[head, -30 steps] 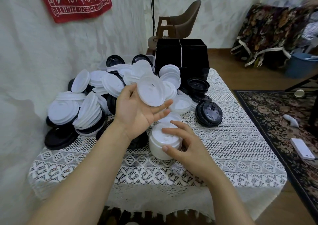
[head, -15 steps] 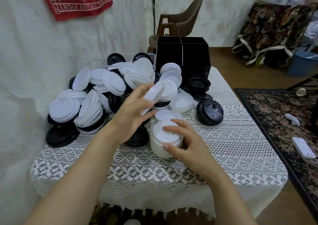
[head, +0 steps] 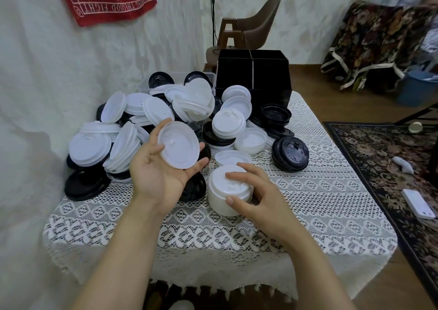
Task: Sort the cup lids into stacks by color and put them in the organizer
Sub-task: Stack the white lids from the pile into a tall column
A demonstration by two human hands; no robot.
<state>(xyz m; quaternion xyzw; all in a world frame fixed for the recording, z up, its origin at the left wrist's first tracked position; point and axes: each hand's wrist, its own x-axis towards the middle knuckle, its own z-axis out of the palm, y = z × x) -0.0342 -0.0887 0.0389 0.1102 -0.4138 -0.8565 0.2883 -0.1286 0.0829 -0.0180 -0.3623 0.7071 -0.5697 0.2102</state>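
My left hand (head: 161,174) is palm up and holds a single white lid (head: 178,144) between thumb and fingers, just left of the white stack. My right hand (head: 258,198) curls around a short stack of white lids (head: 227,191) standing on the lace tablecloth, thumb on its side and fingers over its top. A big mixed pile of white and black lids (head: 151,113) lies behind, against the wall. The black organizer (head: 252,72), with divided compartments, stands at the table's far end. A stack of black lids (head: 289,153) sits to the right.
The small table (head: 331,203) has a lace cloth and rounded edges. Another black lid (head: 85,186) lies at the left front. A wall runs along the left. A chair, a rug and a phone (head: 418,203) on the floor are to the right.
My left hand turned the white lid from edge-on back to flat, facing me, and lowered it slightly. My right hand stayed on the white stack.
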